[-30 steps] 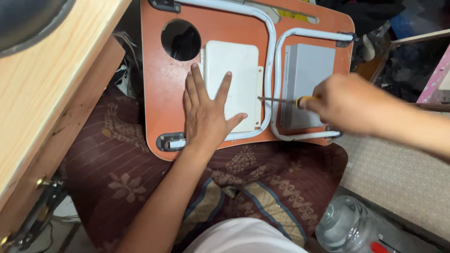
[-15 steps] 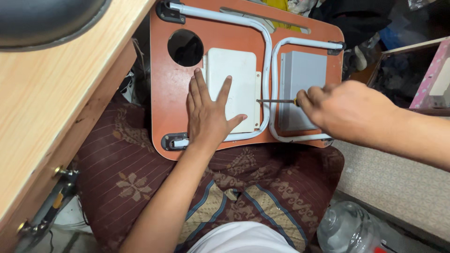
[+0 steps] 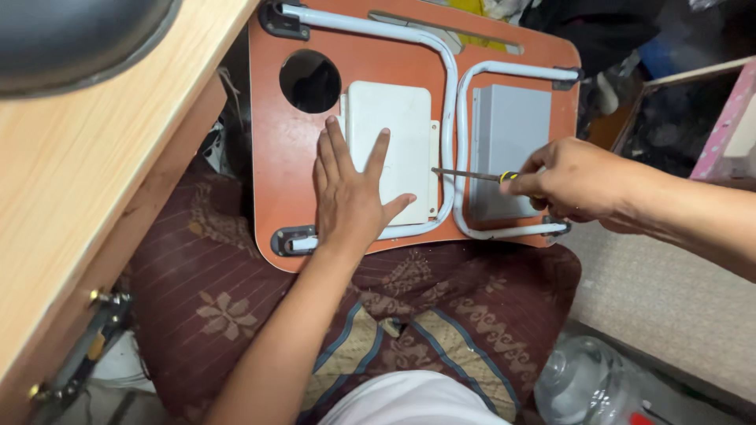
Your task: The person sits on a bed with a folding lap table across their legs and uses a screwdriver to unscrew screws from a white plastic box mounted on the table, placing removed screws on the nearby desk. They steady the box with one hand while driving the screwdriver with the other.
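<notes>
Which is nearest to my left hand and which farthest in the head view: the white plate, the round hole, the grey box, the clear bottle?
1. White plate: under the left hand.
2. Round hole: just above the fingers.
3. Grey box: to the right, past the tube.
4. Clear bottle: bottom right, on the floor.
</notes>
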Demonstrator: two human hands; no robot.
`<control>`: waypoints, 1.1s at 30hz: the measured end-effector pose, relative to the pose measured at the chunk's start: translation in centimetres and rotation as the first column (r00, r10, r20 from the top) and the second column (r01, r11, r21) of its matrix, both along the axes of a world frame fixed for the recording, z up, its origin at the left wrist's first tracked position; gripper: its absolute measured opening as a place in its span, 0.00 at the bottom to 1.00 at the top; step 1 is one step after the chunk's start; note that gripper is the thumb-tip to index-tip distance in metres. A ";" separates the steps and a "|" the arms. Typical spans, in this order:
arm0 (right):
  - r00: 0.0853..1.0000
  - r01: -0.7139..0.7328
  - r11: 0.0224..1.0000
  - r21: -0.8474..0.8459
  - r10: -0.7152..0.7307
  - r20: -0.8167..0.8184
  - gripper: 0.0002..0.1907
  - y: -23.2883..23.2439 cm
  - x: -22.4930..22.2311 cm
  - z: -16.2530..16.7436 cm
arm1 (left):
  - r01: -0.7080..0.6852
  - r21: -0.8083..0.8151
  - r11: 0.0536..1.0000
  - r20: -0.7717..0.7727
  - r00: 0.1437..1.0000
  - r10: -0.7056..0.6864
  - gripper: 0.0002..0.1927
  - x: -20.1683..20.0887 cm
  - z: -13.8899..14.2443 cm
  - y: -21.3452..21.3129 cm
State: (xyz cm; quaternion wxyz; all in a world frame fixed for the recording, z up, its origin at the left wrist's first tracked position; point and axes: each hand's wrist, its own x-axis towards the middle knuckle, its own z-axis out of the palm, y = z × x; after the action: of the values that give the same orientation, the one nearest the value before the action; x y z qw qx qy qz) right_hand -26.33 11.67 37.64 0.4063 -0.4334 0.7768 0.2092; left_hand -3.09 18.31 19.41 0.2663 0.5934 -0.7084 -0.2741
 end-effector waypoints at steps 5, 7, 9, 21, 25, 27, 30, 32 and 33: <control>0.744 -0.667 0.724 -0.175 0.661 -0.101 0.24 0.6 -0.1 1.3 | 0.001 0.043 0.999 0.016 1.000 -0.002 0.53 -0.3 -0.2 0.2; 0.412 -0.911 0.392 -0.125 0.874 -0.257 0.20 0.9 0.5 1.9 | 0.000 0.010 1.000 0.020 1.000 0.000 0.53 -0.3 -0.4 0.2; 0.108 -0.975 0.167 0.145 0.933 -0.343 0.18 1.4 0.8 2.2 | -0.004 0.029 1.000 0.017 1.000 0.003 0.53 -0.4 -0.5 0.1; 0.927 -0.313 0.948 0.056 0.317 -0.200 0.20 -0.6 0.7 -0.7 | 0.007 0.061 0.998 0.008 1.000 -0.008 0.53 -0.6 -0.5 0.1; 0.998 -0.042 0.999 0.034 0.043 -0.043 0.25 -1.0 0.2 0.7 | 0.012 0.022 1.000 0.019 1.000 -0.012 0.53 -0.8 -0.2 -0.1; 0.937 -0.336 0.936 0.108 0.344 -0.065 0.31 -0.8 0.0 1.1 | 0.003 0.007 1.000 0.023 1.000 -0.003 0.53 -0.9 -0.3 -0.1; 0.407 -0.894 0.327 -0.307 0.878 -0.251 0.23 0.9 -0.2 1.8 | 0.005 0.002 1.000 0.021 1.000 -0.005 0.53 -1.0 -0.6 0.4; 0.185 -0.979 0.141 -0.150 0.920 -0.346 0.22 1.6 -0.1 2.4 | -0.001 -0.004 1.000 0.024 1.000 0.002 0.53 -1.0 -0.9 0.4; 0.072 -0.997 0.051 -0.065 0.923 -0.377 0.22 2.0 -0.1 2.7 | 0.001 0.000 1.000 0.024 1.000 -0.001 0.53 -1.0 -0.9 0.4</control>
State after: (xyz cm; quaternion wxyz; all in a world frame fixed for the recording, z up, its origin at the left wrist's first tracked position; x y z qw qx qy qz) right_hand -26.39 13.64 40.29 -0.0087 -0.8699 0.3452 0.3522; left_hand -4.08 18.76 18.48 0.2574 0.5964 -0.7118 -0.2671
